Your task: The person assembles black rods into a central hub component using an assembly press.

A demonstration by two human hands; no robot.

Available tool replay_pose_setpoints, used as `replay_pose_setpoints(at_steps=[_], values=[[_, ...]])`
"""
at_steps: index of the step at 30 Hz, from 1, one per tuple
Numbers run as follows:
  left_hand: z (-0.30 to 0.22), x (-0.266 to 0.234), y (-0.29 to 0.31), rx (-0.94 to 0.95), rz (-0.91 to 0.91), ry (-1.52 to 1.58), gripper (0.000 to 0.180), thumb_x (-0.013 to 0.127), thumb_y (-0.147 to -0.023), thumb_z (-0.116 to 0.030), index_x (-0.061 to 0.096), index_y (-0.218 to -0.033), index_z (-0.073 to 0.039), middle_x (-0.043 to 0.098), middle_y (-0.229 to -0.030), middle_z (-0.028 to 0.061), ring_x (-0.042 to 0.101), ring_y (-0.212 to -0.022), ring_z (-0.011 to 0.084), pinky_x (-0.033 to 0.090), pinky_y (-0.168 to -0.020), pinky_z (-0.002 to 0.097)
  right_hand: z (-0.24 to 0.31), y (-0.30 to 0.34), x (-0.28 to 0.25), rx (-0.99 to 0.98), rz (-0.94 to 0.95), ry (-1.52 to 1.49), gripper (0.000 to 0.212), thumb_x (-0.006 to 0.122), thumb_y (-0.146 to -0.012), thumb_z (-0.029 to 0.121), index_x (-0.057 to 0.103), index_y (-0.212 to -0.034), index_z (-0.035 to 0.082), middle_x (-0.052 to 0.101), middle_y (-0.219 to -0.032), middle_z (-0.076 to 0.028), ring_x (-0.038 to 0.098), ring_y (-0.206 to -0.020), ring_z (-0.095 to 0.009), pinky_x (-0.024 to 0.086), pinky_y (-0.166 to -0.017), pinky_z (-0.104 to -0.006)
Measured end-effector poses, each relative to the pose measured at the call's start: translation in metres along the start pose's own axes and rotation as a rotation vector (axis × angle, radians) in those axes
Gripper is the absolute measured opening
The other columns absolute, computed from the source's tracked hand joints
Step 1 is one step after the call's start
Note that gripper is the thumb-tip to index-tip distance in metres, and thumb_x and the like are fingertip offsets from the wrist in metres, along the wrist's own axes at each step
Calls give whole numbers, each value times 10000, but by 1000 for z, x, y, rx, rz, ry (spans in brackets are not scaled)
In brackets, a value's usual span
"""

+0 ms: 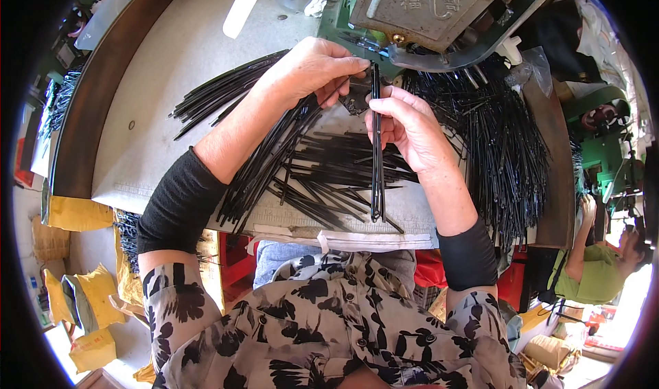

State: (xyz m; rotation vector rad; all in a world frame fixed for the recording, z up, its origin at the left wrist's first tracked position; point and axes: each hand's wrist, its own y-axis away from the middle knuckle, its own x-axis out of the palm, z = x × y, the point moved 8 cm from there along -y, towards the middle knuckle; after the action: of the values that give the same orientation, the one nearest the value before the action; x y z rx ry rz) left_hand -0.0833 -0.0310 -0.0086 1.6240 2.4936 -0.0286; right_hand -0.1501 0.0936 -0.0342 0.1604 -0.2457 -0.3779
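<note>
My right hand [406, 129] is closed round a few long, thin black rods [377, 176] that look like umbrella ribs. They stand nearly straight up and down in the picture, their lower ends near the table's front edge. Left of their top end, my left hand [316, 70] pinches thumb and forefinger together; what lies in that pinch is too small to make out. Just beyond both hands stands a green machine [336, 26] with a grey metal cover [429, 8]. Loose black rods [274, 159] fan out under my left wrist, and more [336, 157] lie crosswise between my forearms.
A big heap of black rods [504, 155] covers the table's right side. Another bundle [223, 87] lies at the left. A dark raised rim [86, 114] borders the pale table [154, 66]. At far right, a person in green [594, 272] works by another green machine [611, 149].
</note>
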Motion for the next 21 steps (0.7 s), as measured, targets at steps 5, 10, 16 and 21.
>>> replay_pose_setpoints(at_steps=[5,10,16,21], values=[[-6,7,5,5,62,75,289,607,-884,-271,648,-896,15,618,-686,55,586,-502,110,451,-420,197,5,1,-1,-14,-51,-25,183,609,-844,209,581,-909,40,610,-706,-45,539,-517,-78,423,-451,-191],[0,8,5,-26,84,108,285,609,-883,-260,650,-937,16,627,-721,56,605,-539,118,473,-440,197,9,0,2,-40,-32,-59,181,615,-850,186,587,-934,29,609,-718,-54,499,-500,-69,393,-448,-187],[3,9,4,-44,68,127,278,609,-884,-257,654,-919,15,624,-704,54,596,-520,113,470,-440,196,9,-4,3,-59,-13,-42,203,625,-852,188,592,-954,15,613,-731,-54,500,-505,-63,391,-455,-183],[2,8,4,-29,53,107,275,606,-888,-264,651,-877,7,617,-672,51,587,-495,110,468,-438,196,12,-5,2,-75,-57,36,197,627,-850,186,596,-950,19,613,-732,-44,508,-512,-62,378,-435,-184]])
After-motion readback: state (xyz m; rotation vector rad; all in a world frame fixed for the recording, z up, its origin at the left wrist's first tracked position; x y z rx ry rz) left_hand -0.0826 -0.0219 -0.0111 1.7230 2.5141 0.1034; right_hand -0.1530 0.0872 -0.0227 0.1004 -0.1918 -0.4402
